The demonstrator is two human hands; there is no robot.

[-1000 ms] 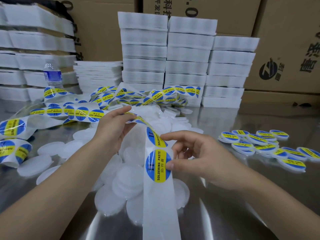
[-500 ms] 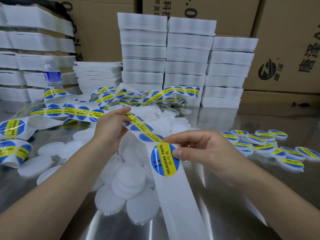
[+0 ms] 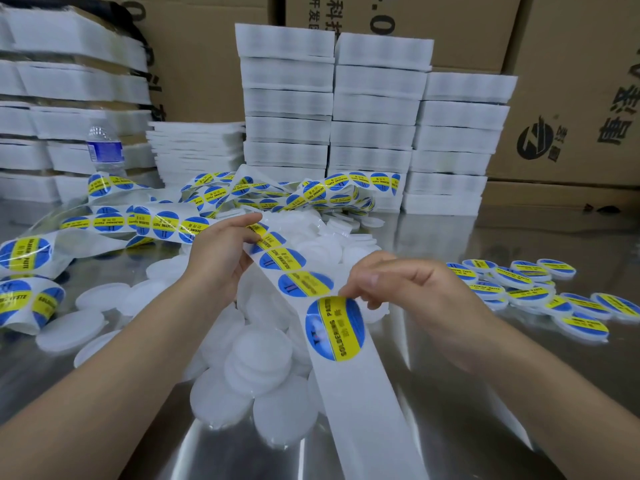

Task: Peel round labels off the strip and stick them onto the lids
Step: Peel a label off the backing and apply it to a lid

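A long white backing strip [image 3: 360, 403] with round blue-and-yellow labels runs from a tangle at the back down toward me. My left hand [image 3: 221, 261] grips the strip above several labels. My right hand [image 3: 408, 292] pinches the top edge of one round label [image 3: 335, 328], which has lifted off the strip and shows its reversed print. Below the strip lies a heap of plain white round lids [image 3: 256, 362]. A group of labelled lids [image 3: 533, 289] lies on the table to the right.
The metal table [image 3: 485, 393] is shiny. Stacks of white foam trays [image 3: 377, 123] stand behind the heap, more at the left. A water bottle [image 3: 104, 147] stands back left. Cardboard boxes [image 3: 571, 98] line the back. Loose strip loops [image 3: 24, 271] lie at far left.
The strip has swung so its bare end trails to the lower right. My right hand has peeled the round label up from the backing; before, it only touched the label's edge.
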